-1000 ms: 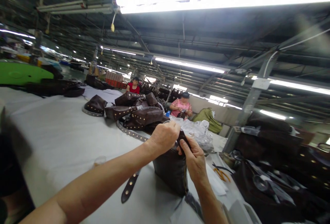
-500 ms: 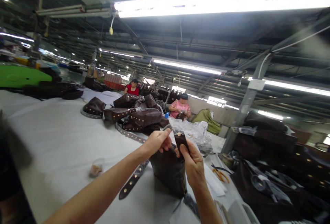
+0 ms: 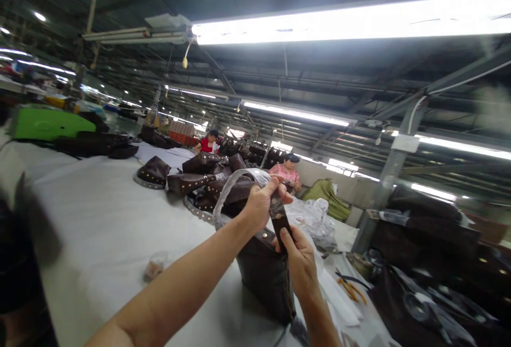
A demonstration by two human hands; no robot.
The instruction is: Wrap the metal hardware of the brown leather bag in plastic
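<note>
A dark brown leather bag (image 3: 263,275) with a zipper down its side stands on the white table in front of me. My right hand (image 3: 299,254) grips the lower part of a dark brown strap (image 3: 279,219) with metal studs, its thumb pressed on the front. Higher up, my left hand (image 3: 263,200) closes its fingers on the same strap near its upper end. A pale band in clear plastic wrap (image 3: 227,190) arches from behind my left hand down to the bag. Where the strap joins the bag is hidden by my hands.
Several studded brown bags (image 3: 211,179) are heaped on the white table (image 3: 91,230). Clear plastic wrap (image 3: 315,214) and orange-handled scissors (image 3: 351,289) lie at the right. Two people (image 3: 209,142) work farther back. A metal post (image 3: 385,187) rises beside more brown bags.
My left hand has moved up and right onto the strap. The plastic-wrapped band now arches above the bag; its studded end no longer hangs at the left. My right hand keeps its grip.
</note>
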